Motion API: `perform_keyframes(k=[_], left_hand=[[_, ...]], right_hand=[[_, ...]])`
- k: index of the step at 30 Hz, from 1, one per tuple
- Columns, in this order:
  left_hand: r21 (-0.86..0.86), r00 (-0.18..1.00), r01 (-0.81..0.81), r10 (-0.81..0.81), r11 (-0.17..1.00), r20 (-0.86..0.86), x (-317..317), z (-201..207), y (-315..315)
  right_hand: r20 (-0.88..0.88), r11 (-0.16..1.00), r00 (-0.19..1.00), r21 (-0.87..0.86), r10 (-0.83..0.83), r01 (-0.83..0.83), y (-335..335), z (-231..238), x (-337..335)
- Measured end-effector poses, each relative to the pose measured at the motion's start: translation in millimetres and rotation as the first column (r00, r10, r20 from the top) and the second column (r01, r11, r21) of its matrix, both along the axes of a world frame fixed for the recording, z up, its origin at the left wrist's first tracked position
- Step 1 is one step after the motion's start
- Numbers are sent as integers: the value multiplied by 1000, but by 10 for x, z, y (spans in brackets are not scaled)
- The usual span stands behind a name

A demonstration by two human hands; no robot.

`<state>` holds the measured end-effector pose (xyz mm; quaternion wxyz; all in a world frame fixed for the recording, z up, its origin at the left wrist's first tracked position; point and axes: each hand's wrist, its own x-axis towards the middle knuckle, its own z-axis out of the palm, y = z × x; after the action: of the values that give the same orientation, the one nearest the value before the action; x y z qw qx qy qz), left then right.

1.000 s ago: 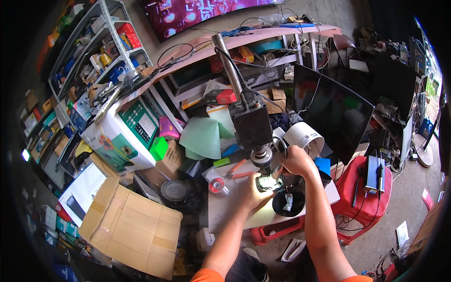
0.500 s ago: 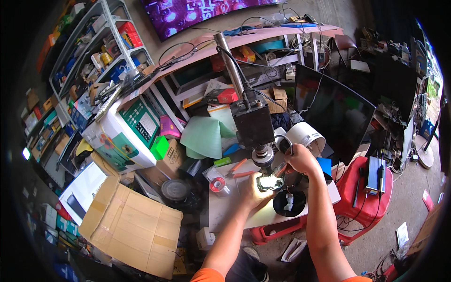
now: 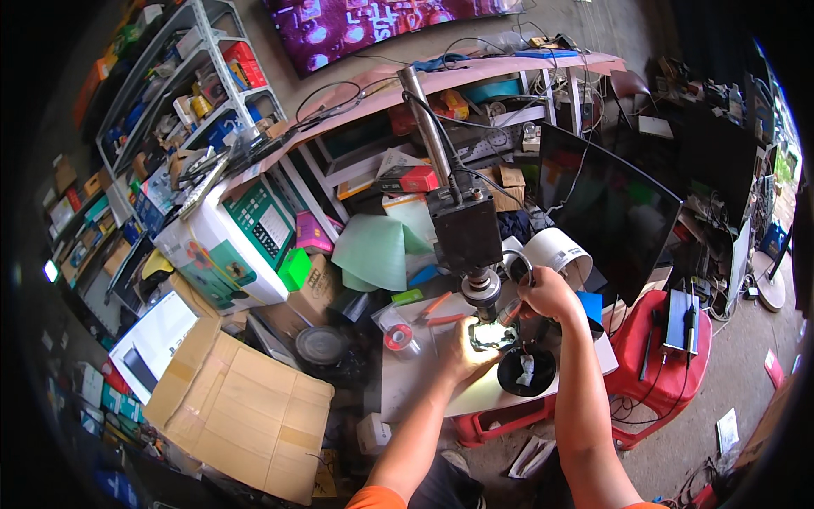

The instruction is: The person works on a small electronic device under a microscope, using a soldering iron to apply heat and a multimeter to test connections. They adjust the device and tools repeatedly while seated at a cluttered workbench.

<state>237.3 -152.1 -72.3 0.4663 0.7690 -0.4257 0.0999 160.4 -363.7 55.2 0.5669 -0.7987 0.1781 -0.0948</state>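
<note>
My left hand (image 3: 463, 351) is closed around a small dark circuit board (image 3: 495, 335), holding it in bright light under the microscope's lens (image 3: 482, 290). My right hand (image 3: 545, 294) grips a slim tool with a reddish-brown part (image 3: 510, 311), slanting down toward the board; its tip is lost in the glare. A dark cable loops above the right fingers. Just below the hands, a round black dish (image 3: 526, 371) with a crumpled white piece in it sits on the white tabletop (image 3: 415, 377). Orange-handled pliers (image 3: 437, 307) and a red spool (image 3: 397, 337) lie left of the board.
The microscope's black body (image 3: 465, 226) hangs from a metal pole. A white cylinder (image 3: 558, 257) and dark monitor (image 3: 606, 208) stand behind my right hand. On the right, a red stool (image 3: 653, 360) bears a blue box (image 3: 681, 320) with a corded pen. An opened carton (image 3: 246, 399) lies left.
The whole view has shifted slightly down and right. Both hands keep their grips with almost no movement over the table. The big screen's picture has turned from purple to redder.
</note>
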Motion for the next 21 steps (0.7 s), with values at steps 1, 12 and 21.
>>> perform_keyframes(k=[1,12,21], left_hand=[[-2,1000,-8,8,1000,17,-2,6,4],[30,996,32,-29,999,-80,23,-22,21],[26,998,-22,20,999,51,-1,12,-6]], right_hand=[[-4,999,1000,-37,-21,20,12,-3,12],[-24,926,993,-364,-114,97,68,168,-93],[65,857,958,-434,-279,279,285,532,-450]])
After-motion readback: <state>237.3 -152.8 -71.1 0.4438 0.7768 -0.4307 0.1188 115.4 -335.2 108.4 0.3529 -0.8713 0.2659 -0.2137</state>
